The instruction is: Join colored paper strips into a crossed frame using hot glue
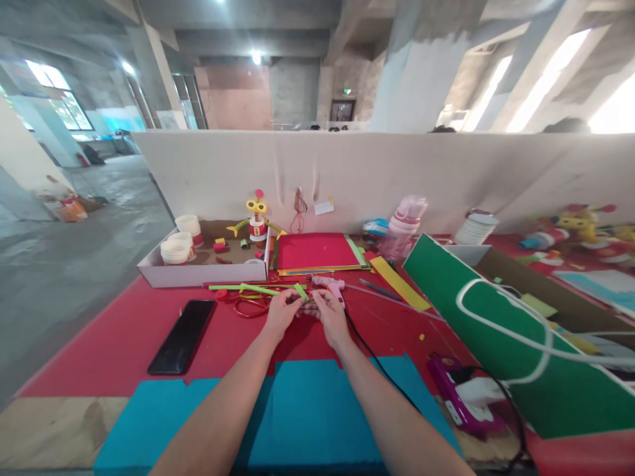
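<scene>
My left hand (284,311) is pinched on a short light-green paper strip (300,291) that stands up from its fingertips. My right hand (328,314) is close beside it, fingers closed and fingertips nearly meeting those of the left. Whatever lies between the right fingers is too small to make out. Just behind the right hand lies a pink glue gun (331,284), its black cord running toward me. Longer green strips (258,289) and red scissors handles (251,307) lie to the left of my left hand.
A black phone (182,337) lies at left. Behind are a box (208,274) with paper cups (175,250) and a robot figure (257,228), plus a stack of red paper (317,251). A green panel (501,330) and purple power strip (459,400) stand right. Blue sheets (317,410) cover the front.
</scene>
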A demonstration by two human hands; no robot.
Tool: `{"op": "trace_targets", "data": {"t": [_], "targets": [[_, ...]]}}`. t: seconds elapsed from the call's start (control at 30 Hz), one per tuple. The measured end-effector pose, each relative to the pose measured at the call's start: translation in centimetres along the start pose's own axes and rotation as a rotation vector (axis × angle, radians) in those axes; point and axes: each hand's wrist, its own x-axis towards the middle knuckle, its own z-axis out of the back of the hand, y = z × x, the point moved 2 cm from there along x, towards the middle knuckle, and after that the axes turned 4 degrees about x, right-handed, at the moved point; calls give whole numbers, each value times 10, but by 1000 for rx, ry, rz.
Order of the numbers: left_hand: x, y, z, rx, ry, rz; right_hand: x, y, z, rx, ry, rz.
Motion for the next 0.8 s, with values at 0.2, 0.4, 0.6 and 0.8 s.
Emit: {"op": "trace_targets", "data": {"t": [0.2,0.4,0.6,0.8], "targets": [[2,5,1,-13,18,11,1,-4,1,-44,36,1],[2,3,2,26,15,-4,1,-4,1,-32,28,-26],[0,0,2,51,27,-28,2,-6,2,-82,-11,30],[-1,1,0,-40,57,-49,0,-2,2,-99,7,5]]}}
